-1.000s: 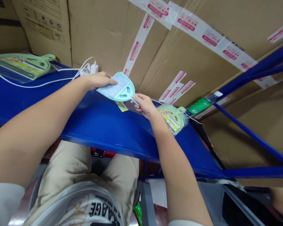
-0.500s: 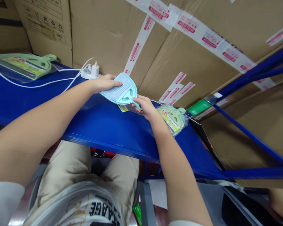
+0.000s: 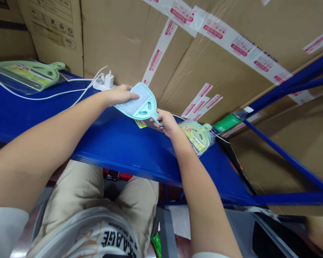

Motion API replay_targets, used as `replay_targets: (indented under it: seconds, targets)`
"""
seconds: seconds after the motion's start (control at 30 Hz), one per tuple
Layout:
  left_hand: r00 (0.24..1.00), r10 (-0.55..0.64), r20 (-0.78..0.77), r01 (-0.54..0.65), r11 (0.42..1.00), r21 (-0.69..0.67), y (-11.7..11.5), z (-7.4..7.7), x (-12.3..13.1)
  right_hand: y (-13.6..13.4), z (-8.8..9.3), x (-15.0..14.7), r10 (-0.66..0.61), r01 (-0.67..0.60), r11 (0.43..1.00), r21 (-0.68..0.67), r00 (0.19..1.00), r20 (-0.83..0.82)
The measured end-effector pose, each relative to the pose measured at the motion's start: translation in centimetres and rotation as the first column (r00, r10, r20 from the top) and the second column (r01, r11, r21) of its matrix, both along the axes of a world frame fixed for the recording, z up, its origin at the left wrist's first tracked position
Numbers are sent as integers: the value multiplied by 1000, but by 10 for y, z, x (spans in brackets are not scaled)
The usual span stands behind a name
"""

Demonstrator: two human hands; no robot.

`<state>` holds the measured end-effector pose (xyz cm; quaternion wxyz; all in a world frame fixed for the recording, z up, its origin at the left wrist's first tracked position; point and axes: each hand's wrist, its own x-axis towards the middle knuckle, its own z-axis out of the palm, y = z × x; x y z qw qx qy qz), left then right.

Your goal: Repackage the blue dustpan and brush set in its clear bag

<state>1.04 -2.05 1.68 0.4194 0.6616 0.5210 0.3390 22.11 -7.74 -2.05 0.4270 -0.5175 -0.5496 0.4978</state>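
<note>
My left hand (image 3: 120,95) grips the wide end of a light blue dustpan-and-brush set (image 3: 138,103) held just above the blue shelf (image 3: 115,141). My right hand (image 3: 165,122) pinches the set's handle end, with its fingers closed around it. Under the set lies a clear bag with a yellow-green label (image 3: 140,123), partly hidden by my right hand. A packaged green dustpan set (image 3: 197,135) rests on the shelf just right of my right wrist.
Another bagged green dustpan set (image 3: 27,73) lies at the shelf's far left. A white power strip with a charger (image 3: 103,83) and white cables sits behind my left hand. Taped cardboard boxes (image 3: 204,53) wall the back. Blue rack bars (image 3: 285,154) run at the right.
Both hands and the blue set shifted slightly right and toward the boxes. My right hand closed more tightly round the handle end.
</note>
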Motion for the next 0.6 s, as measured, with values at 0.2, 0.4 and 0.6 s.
replay_targets:
  seconds: [0.2,0.4,0.6]
  targets:
    - [1000,2,4,-2,1000,-3,0,0,-1,-1,3,0,34,-34,999,-26,999,-7]
    - [999,-32,28,32,999,-8,3,-2,-1,-3,6,-1,36,-36,999,-18,999,4]
    - [1000,-12,-7,11,1000,-23,3,-1,0,-2,5,0,24,-24,1000,-19,1000,-5]
